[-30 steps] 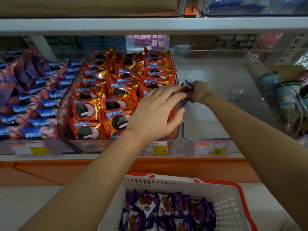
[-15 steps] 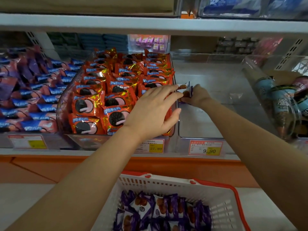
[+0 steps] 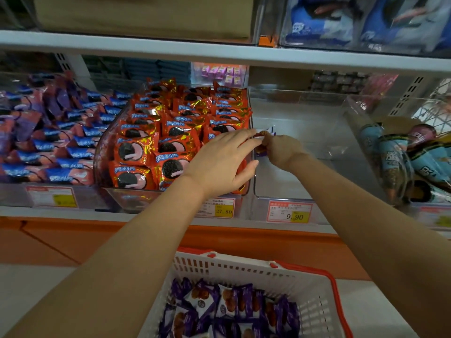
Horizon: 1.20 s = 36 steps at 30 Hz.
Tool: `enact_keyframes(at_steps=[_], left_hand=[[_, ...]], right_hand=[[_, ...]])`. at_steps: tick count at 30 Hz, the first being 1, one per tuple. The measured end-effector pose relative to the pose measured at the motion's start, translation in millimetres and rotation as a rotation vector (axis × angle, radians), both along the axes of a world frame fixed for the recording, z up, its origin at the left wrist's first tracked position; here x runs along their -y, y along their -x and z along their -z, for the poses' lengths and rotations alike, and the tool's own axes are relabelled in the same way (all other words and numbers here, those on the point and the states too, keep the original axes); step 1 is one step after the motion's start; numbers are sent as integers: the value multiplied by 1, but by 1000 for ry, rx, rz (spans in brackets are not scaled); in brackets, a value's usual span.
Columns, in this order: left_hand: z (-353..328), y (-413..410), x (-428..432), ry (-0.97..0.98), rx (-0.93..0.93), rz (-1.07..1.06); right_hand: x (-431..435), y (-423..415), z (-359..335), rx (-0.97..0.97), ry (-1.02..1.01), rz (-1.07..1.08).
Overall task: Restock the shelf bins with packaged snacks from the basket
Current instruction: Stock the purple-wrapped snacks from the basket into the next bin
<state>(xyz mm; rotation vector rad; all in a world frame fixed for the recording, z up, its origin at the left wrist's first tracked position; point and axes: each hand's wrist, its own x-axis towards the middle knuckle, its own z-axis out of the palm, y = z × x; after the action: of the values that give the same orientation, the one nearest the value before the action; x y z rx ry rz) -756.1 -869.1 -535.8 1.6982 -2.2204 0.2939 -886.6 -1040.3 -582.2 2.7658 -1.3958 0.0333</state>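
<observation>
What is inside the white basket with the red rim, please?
Purple-and-white snack packets picturing brown pieces lie piled in the basket. They hide its floor, and the frame cuts off its near end.

Retail shop aisle, clear shelf bins [image 3: 302, 152] of wrapped snacks across the middle, yellow price tags [image 3: 289, 212] along the shelf edge, shopping basket [image 3: 244, 267] at the bottom centre

Purple snack packs [image 3: 231, 311] heaped in red-rimmed white basket [image 3: 246, 265]
</observation>
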Motion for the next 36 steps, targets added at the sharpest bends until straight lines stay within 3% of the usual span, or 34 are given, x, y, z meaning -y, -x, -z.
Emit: enact_keyframes(at_steps=[3, 6, 10, 14, 18, 22, 27, 31, 36], left_hand=[[-11, 1, -3, -46, 34, -33], [-18, 9, -7, -29, 189, -61], [-20, 24, -22, 48, 322, -155], [0, 40, -56, 212, 313, -128], [40, 48, -94, 283, 245, -55], [93, 53, -124, 76, 191, -30], [172, 46, -154, -279, 152, -144], [235, 36, -168, -539, 108, -272], [287, 23, -166, -566, 44, -379]], right_hand=[[-14, 12, -7, -25, -120, -2], [-41, 26, -19, 106, -151, 19], [-92, 46, -28, 340, -46, -9], [-135, 67, -24, 486, 78, -109], [-174, 87, 8, 436, 303, -350], [-196, 113, 53, 330, 376, -486], [-215, 132, 118, 261, 157, -403], [-228, 134, 172, 176, -123, -162], [-235, 119, 230, 173, -511, 35]])
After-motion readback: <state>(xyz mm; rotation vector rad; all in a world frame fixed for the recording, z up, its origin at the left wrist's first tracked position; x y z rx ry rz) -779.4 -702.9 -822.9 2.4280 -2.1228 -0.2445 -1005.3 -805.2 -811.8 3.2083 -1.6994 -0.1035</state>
